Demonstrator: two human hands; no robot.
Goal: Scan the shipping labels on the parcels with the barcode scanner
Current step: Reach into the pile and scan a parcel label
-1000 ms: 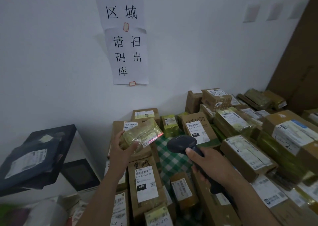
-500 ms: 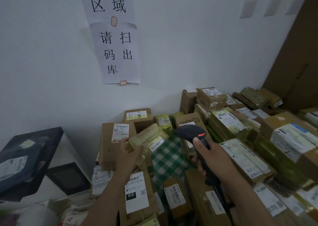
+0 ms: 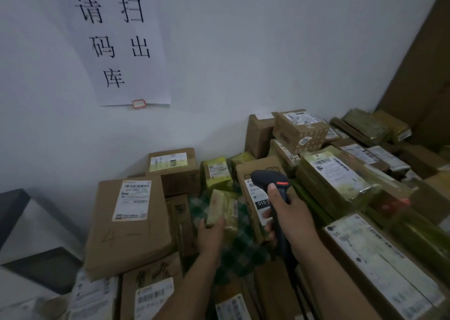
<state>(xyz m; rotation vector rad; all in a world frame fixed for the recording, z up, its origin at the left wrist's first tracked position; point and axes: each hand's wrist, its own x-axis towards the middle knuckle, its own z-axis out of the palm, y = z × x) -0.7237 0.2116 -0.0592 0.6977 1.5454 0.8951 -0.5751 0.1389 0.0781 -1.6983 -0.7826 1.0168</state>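
While your left hand [image 3: 210, 237] grips the yellow-green parcel [image 3: 222, 209] over the checked cloth [image 3: 239, 250], your right hand [image 3: 293, 216] clamps its fingers [image 3: 268, 227] round the barcode scanner [image 3: 267, 179] just right of it.

Dim, soft light; blurred, warped edges.

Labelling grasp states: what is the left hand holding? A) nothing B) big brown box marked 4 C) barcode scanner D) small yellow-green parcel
D: the left hand grips the small yellow-green parcel above the checked cloth; the right hand holds the barcode scanner.
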